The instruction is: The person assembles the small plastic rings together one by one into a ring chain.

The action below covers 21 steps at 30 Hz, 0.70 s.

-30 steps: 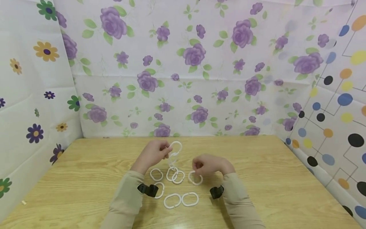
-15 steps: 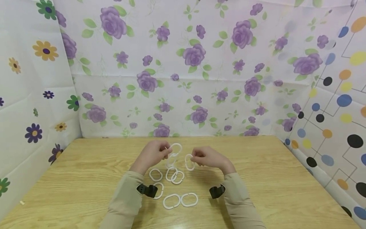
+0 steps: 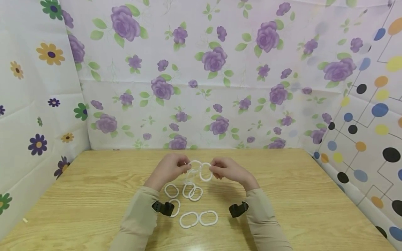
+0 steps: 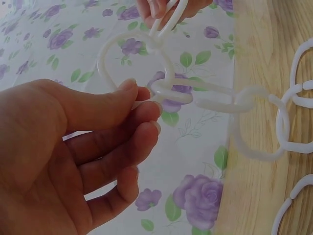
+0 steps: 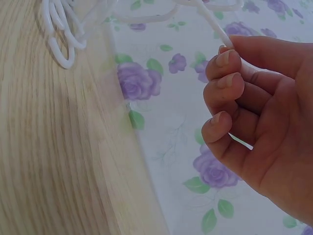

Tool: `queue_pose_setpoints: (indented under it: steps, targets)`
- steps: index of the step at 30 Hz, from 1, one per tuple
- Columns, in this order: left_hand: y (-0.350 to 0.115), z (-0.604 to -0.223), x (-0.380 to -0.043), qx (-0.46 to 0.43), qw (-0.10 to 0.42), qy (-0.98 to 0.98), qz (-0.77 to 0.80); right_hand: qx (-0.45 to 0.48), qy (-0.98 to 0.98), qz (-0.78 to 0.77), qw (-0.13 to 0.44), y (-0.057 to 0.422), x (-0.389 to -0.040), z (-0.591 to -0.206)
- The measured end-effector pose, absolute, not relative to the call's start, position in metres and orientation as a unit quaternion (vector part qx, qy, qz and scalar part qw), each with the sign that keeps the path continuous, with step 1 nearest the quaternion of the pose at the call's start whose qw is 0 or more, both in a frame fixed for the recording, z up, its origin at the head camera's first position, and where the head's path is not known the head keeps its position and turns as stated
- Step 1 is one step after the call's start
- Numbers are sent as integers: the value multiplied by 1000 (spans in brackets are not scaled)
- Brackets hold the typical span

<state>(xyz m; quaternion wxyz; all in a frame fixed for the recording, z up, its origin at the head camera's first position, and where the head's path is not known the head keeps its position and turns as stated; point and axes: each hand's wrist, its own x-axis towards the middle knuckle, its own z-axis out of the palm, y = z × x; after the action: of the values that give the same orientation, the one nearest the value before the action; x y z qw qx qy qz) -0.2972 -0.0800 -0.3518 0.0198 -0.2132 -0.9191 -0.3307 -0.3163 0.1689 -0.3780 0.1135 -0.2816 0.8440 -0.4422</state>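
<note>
My left hand (image 3: 171,169) pinches a white oval plastic chain link (image 4: 100,68) between thumb and fingertips, above the table. More links hang from it in a chain, whose lower links (image 3: 196,200) lie on the wood. Each has a small gap in its side. My right hand (image 3: 231,169) pinches a separate white link (image 3: 205,181) between thumb and forefinger. In the left wrist view this link meets the left hand's link at its upper right side, crossing it there. The right hand's other fingers are curled loosely below its pinch.
Nearer on the wooden table (image 3: 298,202) lie several loose white links, two of them end to end (image 3: 208,225). Another loose link (image 3: 179,209) is partly behind the left wrist camera (image 3: 164,208). Flowered cloth (image 3: 201,115) rises behind the table; a small pale scrap (image 3: 25,220) lies far left.
My right hand has lifted a loose link from the table and brought it up and leftward to the link in my left hand. The left hand has stayed nearly in place.
</note>
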Motion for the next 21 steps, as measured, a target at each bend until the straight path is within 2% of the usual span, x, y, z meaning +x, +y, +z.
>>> queue_pose_setpoints:
  steps: [21]
  targets:
    - [-76, -349, -294, -203, 23, -927, -313, -282, 834, -458, 123, 163, -315, -378]
